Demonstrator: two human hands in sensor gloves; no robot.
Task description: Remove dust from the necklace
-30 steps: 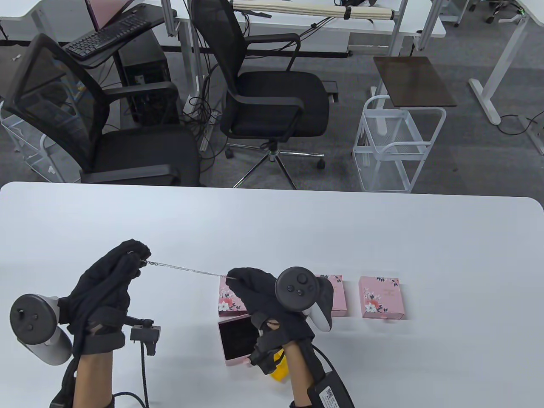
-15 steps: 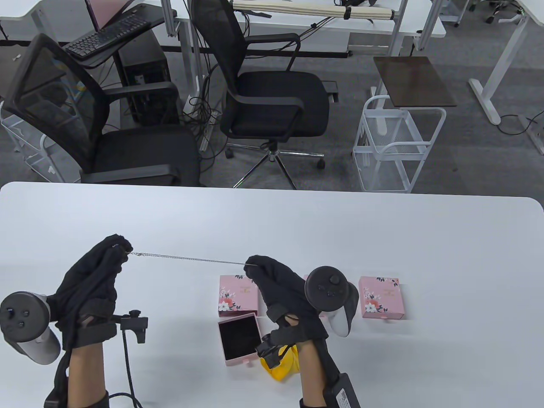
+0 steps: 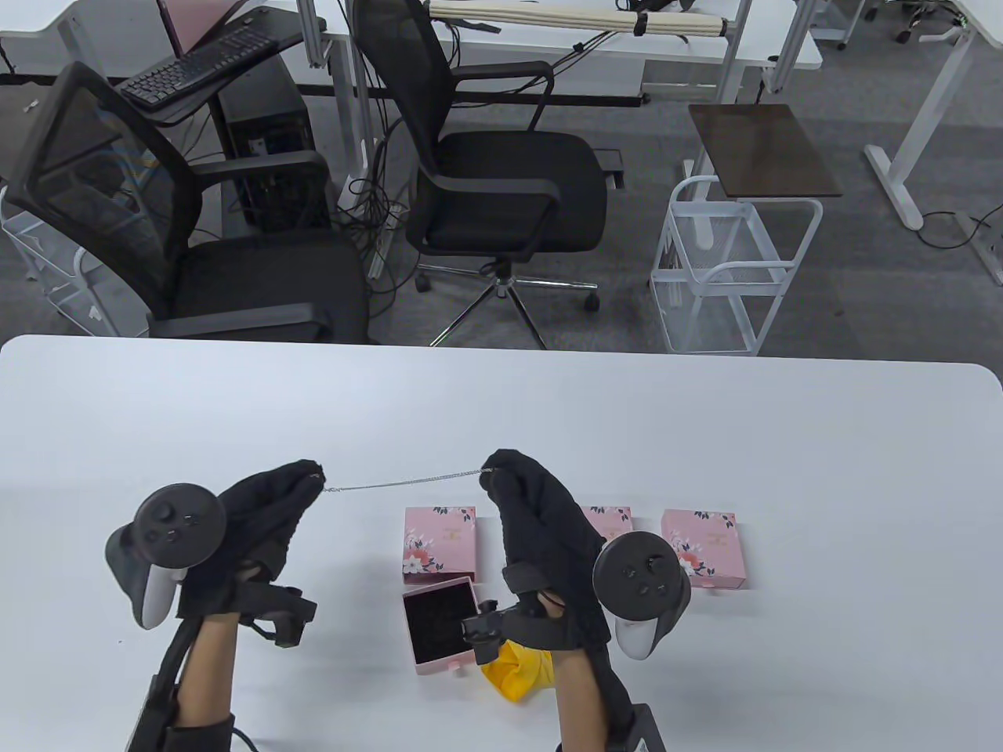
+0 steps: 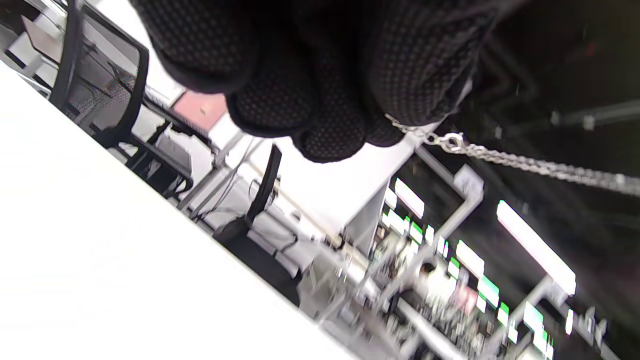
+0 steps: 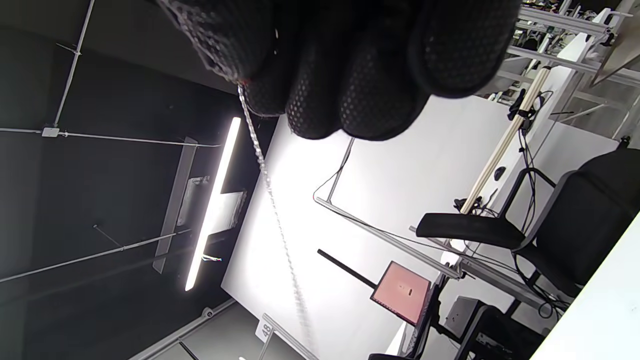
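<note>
A thin silver necklace point(image 3: 403, 479) is stretched taut above the white table point(image 3: 705, 423). My left hand point(image 3: 302, 478) pinches its left end, near the clasp point(image 4: 452, 142). My right hand point(image 3: 497, 470) pinches the other end, and the chain point(image 5: 272, 200) runs away from those fingertips in the right wrist view. Both hands are raised off the table with fingers curled. An open pink box point(image 3: 440, 623) with a dark lining lies below the chain, near my right wrist. A yellow cloth point(image 3: 521, 674) lies partly hidden under my right forearm.
Three closed pink floral boxes point(image 3: 439, 542) point(image 3: 611, 525) point(image 3: 705, 548) sit in a row on the table, the middle one partly hidden by my right hand. Two black office chairs point(image 3: 501, 180) and a white wire cart point(image 3: 729, 266) stand beyond the table's far edge.
Both hands have rolled over, trackers swinging towards the near side. The left hand moved right and the right hand slightly right and up, so the stretched span of chain is shorter.
</note>
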